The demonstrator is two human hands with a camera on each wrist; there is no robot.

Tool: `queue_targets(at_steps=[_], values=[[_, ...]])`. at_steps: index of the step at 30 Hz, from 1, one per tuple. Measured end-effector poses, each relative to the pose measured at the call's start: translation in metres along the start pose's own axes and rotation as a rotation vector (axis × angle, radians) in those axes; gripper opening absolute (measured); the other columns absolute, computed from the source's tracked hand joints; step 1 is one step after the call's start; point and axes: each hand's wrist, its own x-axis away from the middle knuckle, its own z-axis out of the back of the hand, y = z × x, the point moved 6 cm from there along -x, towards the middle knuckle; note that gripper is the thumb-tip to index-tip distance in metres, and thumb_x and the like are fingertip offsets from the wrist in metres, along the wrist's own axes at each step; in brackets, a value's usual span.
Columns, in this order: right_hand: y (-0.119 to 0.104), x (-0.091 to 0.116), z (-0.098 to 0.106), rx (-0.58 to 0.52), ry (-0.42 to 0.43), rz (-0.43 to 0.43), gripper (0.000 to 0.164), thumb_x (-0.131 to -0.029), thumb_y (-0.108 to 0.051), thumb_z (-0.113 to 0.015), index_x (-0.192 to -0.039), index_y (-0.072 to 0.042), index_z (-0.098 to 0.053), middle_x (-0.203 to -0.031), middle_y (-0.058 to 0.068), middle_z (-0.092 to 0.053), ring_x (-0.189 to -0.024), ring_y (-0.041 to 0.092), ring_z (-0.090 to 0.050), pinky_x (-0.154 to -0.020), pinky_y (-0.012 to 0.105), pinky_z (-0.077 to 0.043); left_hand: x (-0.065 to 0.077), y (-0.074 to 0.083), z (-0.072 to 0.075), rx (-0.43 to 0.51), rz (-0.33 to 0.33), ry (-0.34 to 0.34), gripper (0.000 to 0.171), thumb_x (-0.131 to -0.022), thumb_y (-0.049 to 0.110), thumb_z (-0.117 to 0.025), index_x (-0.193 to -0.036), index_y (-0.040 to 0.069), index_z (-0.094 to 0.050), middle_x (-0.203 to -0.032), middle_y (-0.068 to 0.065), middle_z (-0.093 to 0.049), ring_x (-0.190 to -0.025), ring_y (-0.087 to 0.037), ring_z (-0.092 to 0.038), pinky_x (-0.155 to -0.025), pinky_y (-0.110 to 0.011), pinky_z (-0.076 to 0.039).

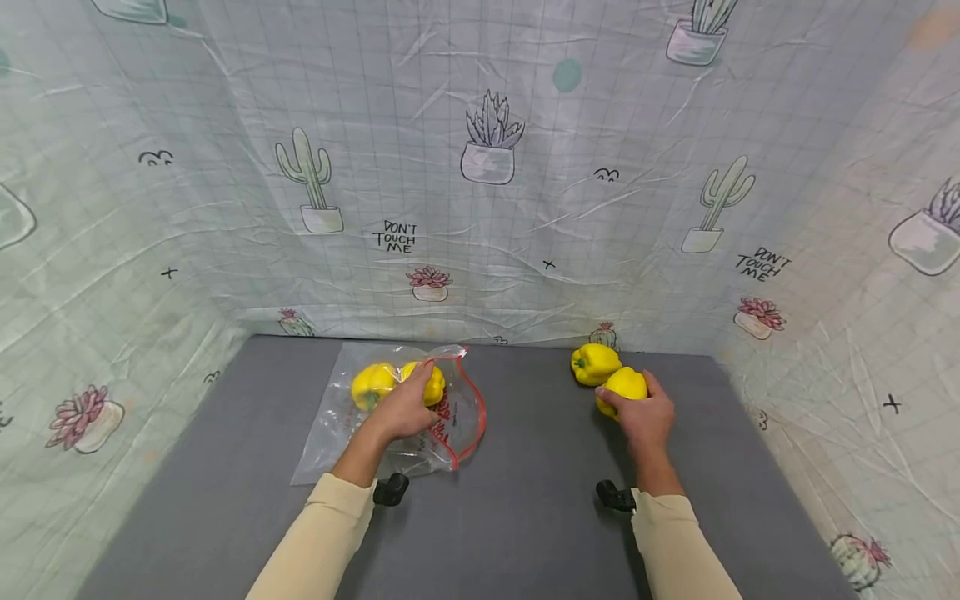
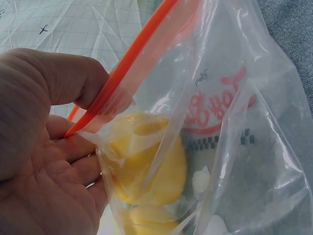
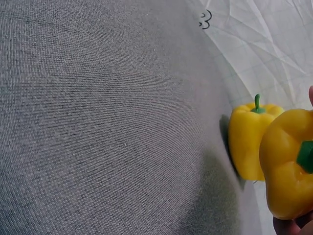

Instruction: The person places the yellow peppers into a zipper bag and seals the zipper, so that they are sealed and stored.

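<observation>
A clear zip bag [image 1: 326,442] with a red-orange edge and red print lies at the left, its mouth facing right. Two yellow bell peppers [image 1: 371,385] show through the plastic. My left hand [image 1: 401,412] reaches over the bag; in the left wrist view its thumb and fingers pinch the orange edge [image 2: 139,46]. At the right, my right hand [image 1: 649,418] grips another yellow bell pepper [image 1: 626,383] from its sides. The green stem [image 3: 305,156] of this held pepper faces the right wrist camera. Just behind it, a further yellow bell pepper [image 1: 597,363] rests on the table.
The grey, cloth-textured table [image 1: 517,517] runs back to a hanging sheet [image 1: 547,217] printed with cacti, which also closes off both sides. Black wrist mounts [image 1: 392,490] sit at both cuffs.
</observation>
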Motion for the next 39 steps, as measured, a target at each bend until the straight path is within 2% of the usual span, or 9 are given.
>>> queue_targets(at_steps=[5, 13, 24, 32, 39], values=[[-0.006, 0.002, -0.002, -0.013, -0.005, 0.041, 0.095, -0.081, -0.026, -0.088, -0.160, -0.007, -0.040, -0.160, 0.022, -0.047, -0.135, 0.041, -0.049, -0.111, 0.057, -0.047, -0.002, 0.001, 0.002, 0.009, -0.010, 0.005, 0.095, -0.084, 0.005, -0.070, -0.164, -0.002, -0.020, -0.171, -0.026, -0.022, -0.161, -0.041, -0.020, -0.126, -0.058, -0.029], [-0.014, 0.008, -0.006, 0.008, -0.034, 0.059, 0.094, -0.080, -0.025, -0.089, -0.160, -0.007, -0.042, -0.160, 0.020, -0.048, -0.136, 0.040, -0.049, -0.113, 0.055, -0.046, -0.001, -0.001, 0.002, -0.006, 0.000, 0.001, 0.096, -0.084, 0.005, -0.071, -0.164, -0.002, -0.021, -0.172, -0.026, -0.022, -0.159, -0.042, -0.025, -0.124, -0.058, -0.033], [-0.019, 0.015, -0.011, -0.029, -0.083, 0.082, 0.088, -0.080, -0.022, -0.090, -0.156, -0.010, -0.048, -0.156, 0.017, -0.054, -0.128, 0.035, -0.052, -0.104, 0.048, -0.047, 0.002, -0.002, 0.000, 0.053, 0.021, -0.008, 0.099, -0.081, 0.000, -0.067, -0.165, -0.001, -0.017, -0.173, -0.025, -0.017, -0.157, -0.042, -0.030, -0.122, -0.058, -0.036], [-0.021, 0.020, -0.015, -0.051, -0.117, 0.092, 0.088, -0.079, -0.019, -0.091, -0.157, -0.012, -0.049, -0.157, 0.016, -0.053, -0.128, 0.035, -0.052, -0.106, 0.048, -0.047, 0.003, -0.001, 0.000, 0.026, -0.008, 0.002, 0.096, -0.081, 0.002, -0.070, -0.164, -0.003, -0.021, -0.171, -0.026, -0.021, -0.161, -0.041, -0.022, -0.127, -0.057, -0.029], [-0.025, 0.021, -0.022, -0.052, -0.151, 0.104, 0.092, -0.079, -0.018, -0.090, -0.159, -0.011, -0.045, -0.160, 0.017, -0.049, -0.132, 0.036, -0.051, -0.110, 0.050, -0.046, 0.003, -0.001, 0.001, 0.020, -0.006, 0.008, 0.096, -0.081, 0.003, -0.070, -0.164, -0.002, -0.022, -0.171, -0.027, -0.022, -0.160, -0.042, -0.023, -0.126, -0.058, -0.030]])
